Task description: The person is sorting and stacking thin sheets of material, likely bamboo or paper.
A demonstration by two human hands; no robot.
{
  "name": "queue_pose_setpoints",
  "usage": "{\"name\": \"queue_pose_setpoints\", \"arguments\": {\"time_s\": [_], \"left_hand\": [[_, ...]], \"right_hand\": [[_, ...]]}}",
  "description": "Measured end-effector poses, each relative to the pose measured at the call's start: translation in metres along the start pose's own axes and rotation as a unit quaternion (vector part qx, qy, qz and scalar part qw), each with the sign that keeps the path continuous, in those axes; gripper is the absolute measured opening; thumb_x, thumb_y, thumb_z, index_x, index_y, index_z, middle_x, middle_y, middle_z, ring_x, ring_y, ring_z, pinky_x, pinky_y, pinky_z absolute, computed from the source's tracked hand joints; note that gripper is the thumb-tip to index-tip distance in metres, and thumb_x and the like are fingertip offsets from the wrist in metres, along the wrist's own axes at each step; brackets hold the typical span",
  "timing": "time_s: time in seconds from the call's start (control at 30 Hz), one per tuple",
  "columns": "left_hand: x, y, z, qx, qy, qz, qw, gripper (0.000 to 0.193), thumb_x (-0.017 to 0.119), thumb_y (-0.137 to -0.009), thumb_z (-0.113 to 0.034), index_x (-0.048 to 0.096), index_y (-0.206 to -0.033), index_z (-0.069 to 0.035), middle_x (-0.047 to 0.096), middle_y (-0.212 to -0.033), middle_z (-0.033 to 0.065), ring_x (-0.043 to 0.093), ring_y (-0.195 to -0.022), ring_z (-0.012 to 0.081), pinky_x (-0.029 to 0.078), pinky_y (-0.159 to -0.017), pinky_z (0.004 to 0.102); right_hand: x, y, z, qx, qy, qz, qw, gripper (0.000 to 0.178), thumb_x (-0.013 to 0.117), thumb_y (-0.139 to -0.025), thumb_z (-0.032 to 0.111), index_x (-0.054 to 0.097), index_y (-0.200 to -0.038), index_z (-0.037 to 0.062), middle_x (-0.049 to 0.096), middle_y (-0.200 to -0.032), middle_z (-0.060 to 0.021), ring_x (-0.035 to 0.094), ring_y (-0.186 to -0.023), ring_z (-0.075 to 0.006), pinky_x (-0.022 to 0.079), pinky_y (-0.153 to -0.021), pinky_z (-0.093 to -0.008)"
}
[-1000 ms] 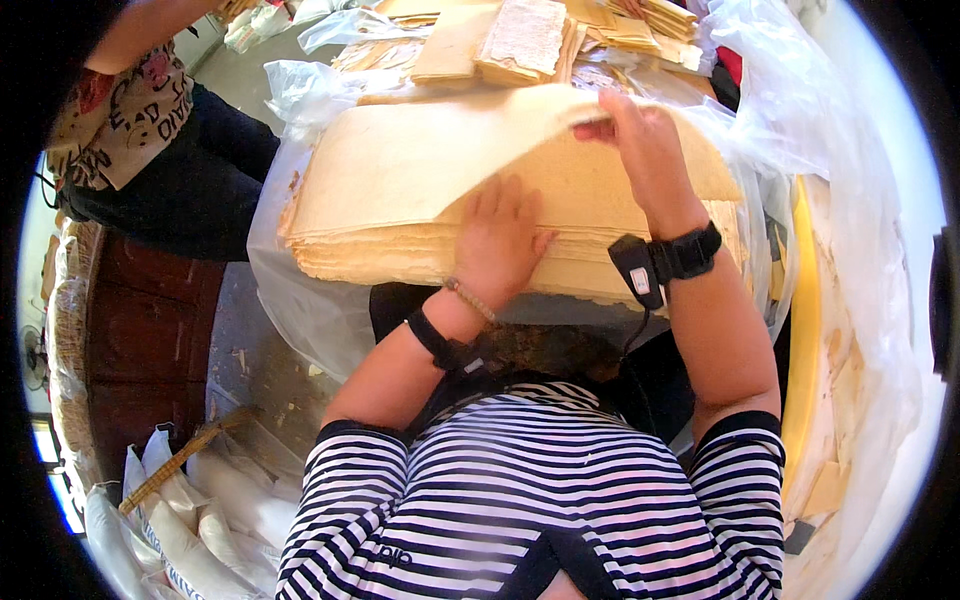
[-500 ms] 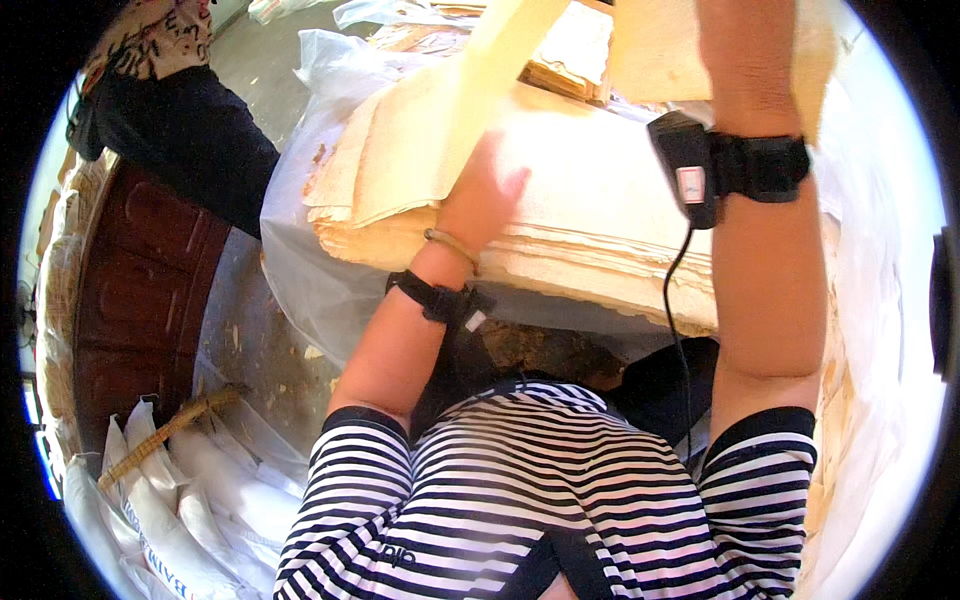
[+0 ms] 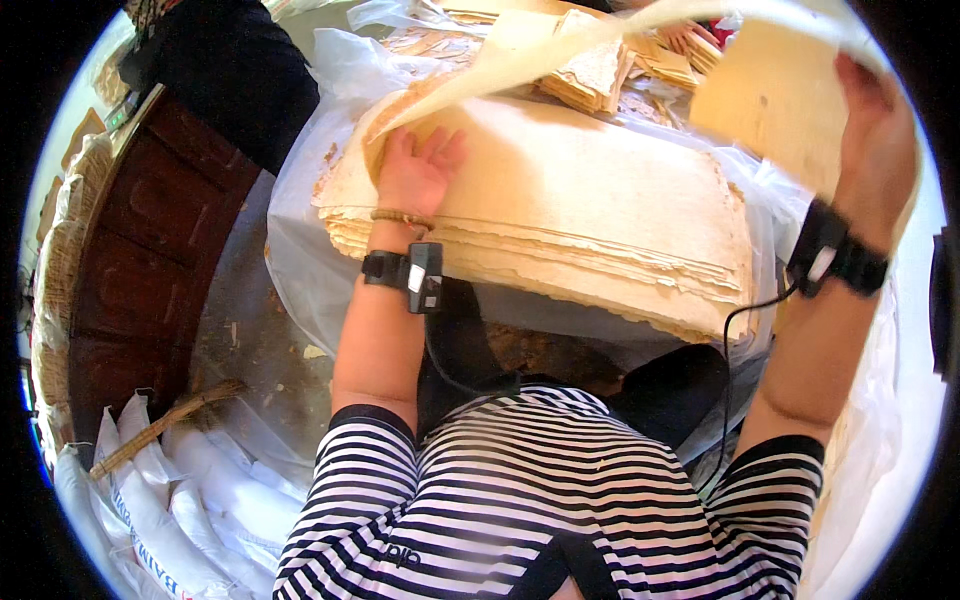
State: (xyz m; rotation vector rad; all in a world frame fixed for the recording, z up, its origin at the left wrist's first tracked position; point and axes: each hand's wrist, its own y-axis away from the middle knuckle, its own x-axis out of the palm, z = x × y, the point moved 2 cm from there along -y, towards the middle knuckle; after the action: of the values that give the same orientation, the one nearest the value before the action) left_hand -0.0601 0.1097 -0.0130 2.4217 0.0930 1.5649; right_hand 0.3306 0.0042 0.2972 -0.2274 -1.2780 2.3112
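Pale cream sheets with ragged edges lie in a thick stack (image 3: 600, 190) in front of me. A thin cream sheet (image 3: 520, 65) arches up over the stack, its left end folded near my left hand. My left hand (image 3: 420, 170) lies palm up under that end, fingers spread and open. Raised at the far right, my right hand (image 3: 875, 145) is closed at the sheet's right side; motion blurs it, and its grip is partly hidden. Beside these fingers hangs a flat tan sheet piece (image 3: 760, 100); whether it belongs to the arched sheet I cannot tell.
Clear plastic (image 3: 300, 240) drapes around the stack. Smaller bundles of sheets (image 3: 590, 75) lie beyond it, near another person's hand (image 3: 690, 35). White sacks (image 3: 190, 500) and a stick (image 3: 160, 430) are at lower left, below dark wood panels (image 3: 150, 240). A dark-clothed person (image 3: 230, 70) stands at upper left.
My right hand has swung right and lower, and the tan piece beside it has moved right. My left hand has shifted left and turned palm up. The sheet now arches between them.
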Motion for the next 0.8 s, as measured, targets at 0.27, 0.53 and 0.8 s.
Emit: {"name": "queue_pose_setpoints", "arguments": {"time_s": [0.27,0.53,0.8], "left_hand": [[-0.018,-0.003,-0.027,-0.001,0.047,0.018,0.999,0.075,0.042,-0.102,-0.056,0.017,-0.152,-0.005,0.049,-0.139,0.0319,0.055,-0.124,0.0427,0.05,-0.1,0.0511],[0.011,0.06,-0.003,0.111,-0.625,-0.019,0.772,0.062,0.066,-0.095,-0.041,0.05,-0.14,-0.002,0.069,-0.104,0.0151,0.067,-0.078,0.0235,0.053,-0.068,0.0382],[0.012,0.111,0.039,0.265,-0.87,-0.038,0.413,0.034,0.077,-0.084,-0.035,0.068,-0.1,-0.006,0.068,-0.078,0.007,0.065,-0.069,0.0231,0.051,-0.064,0.0369]], "right_hand": [[-0.14,0.192,-0.076,0.331,-0.02,-0.212,0.919,0.032,0.044,-0.104,0.019,0.055,-0.117,-0.0075,0.068,-0.109,-0.0183,0.067,-0.098,-0.0252,0.057,-0.09,-0.037],[-0.183,0.285,-0.081,0.509,-0.086,-0.24,0.822,0.041,0.054,-0.101,0.031,0.054,-0.132,0.004,0.063,-0.124,-0.013,0.062,-0.111,-0.0246,0.051,-0.097,-0.0422],[-0.192,0.292,-0.096,0.457,-0.131,-0.307,0.824,0.036,0.057,-0.102,0.026,0.055,-0.133,0.0063,0.064,-0.129,-0.0094,0.063,-0.116,-0.0238,0.052,-0.096,-0.0421]]}}
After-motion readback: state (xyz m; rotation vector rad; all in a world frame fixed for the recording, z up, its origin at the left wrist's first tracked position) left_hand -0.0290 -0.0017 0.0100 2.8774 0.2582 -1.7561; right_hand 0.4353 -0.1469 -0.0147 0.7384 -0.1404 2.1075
